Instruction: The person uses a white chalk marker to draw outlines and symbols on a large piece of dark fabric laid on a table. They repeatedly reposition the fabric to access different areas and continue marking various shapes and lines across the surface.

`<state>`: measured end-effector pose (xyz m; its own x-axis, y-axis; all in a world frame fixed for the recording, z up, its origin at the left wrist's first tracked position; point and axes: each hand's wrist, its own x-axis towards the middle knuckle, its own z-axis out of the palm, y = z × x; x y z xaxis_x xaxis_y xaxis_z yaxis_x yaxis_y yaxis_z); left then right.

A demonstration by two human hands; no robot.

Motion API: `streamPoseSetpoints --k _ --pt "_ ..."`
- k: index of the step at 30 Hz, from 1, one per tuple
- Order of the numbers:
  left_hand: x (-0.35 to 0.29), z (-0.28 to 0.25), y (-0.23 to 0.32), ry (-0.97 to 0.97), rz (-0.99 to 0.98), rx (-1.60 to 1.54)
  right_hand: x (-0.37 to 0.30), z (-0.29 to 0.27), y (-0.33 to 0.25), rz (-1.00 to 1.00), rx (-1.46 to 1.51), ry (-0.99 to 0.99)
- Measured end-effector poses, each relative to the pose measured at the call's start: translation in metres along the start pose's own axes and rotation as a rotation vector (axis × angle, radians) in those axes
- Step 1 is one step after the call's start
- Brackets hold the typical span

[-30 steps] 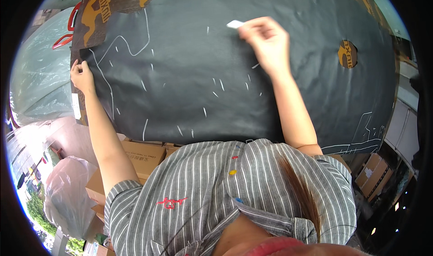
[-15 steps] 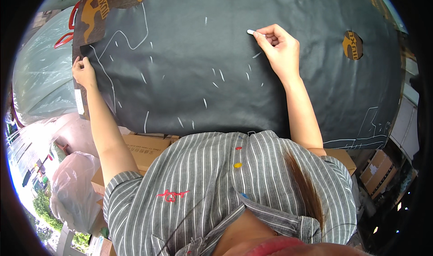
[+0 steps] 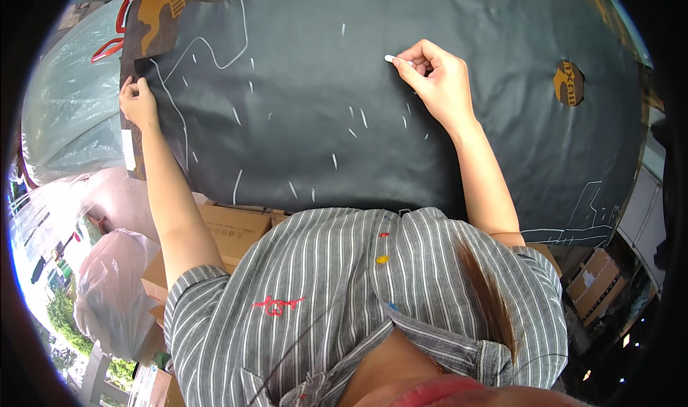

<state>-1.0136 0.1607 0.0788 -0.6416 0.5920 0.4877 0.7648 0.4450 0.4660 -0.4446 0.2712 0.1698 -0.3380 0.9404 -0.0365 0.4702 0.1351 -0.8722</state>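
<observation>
Nearest, beyond the grey-and-white striped shirt (image 3: 315, 263), brown cardboard boxes (image 3: 233, 223) sit at the near left, below the edge of a broad, smooth black sheet (image 3: 502, 120). The sheet lies across the counter (image 3: 131, 113), whose brown, orange-printed top shows along the left side. At the near right is an angular white outline (image 3: 589, 185); farther in, short white strokes (image 3: 334, 162) are scattered over the middle and left.

The person's left hand (image 3: 140, 104) is at the sheet's left edge, its fingers curled; I cannot tell whether that grip pinches the sheet or only rests there. To its right runs a wavy white line (image 3: 245, 34).

Farther right, the right hand (image 3: 443, 77) has its grip clamped on a slim white chalk-like stick (image 3: 391, 59), tip pointing left over the sheet's middle. Whether the tip touches is unclear. Beyond the hand to the right, a round hole (image 3: 570, 83) shows the printed top.

For clean marking, I judge a light, steady stroke best, with the stick tilted low, the left hand bracing the edge, and the right forearm lifted so it smears none of the marks; soft ripples call for smoothing first.
</observation>
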Motion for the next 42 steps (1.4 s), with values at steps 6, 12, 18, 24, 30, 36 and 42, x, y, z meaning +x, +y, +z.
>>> streamPoseSetpoints --k 6,12,18,24,30,36,42 --pt "0.001 -0.001 -0.002 0.003 0.021 -0.006 -0.028 -0.009 0.002 0.078 0.023 -0.092" --pt "0.001 -0.001 -0.001 0.003 0.003 0.039 -0.034 -0.001 -0.007 0.038 -0.070 -0.081" --pt "0.001 -0.001 0.003 -0.032 0.038 0.016 -0.019 0.021 -0.010 -0.209 -0.109 0.012" --pt "-0.006 -0.010 0.006 -0.010 0.020 -0.004 0.037 -0.017 0.005 0.073 0.305 -0.059" --pt "0.002 -0.001 0.004 -0.060 0.038 -0.053 0.146 -0.048 0.042 -0.065 0.018 0.369" --pt "0.000 -0.008 -0.004 -0.067 0.006 0.046 0.165 -0.051 0.038 0.063 -0.218 0.419" --pt "0.001 -0.003 -0.006 -0.081 0.016 0.010 0.109 -0.110 0.066 0.142 -0.225 0.480"
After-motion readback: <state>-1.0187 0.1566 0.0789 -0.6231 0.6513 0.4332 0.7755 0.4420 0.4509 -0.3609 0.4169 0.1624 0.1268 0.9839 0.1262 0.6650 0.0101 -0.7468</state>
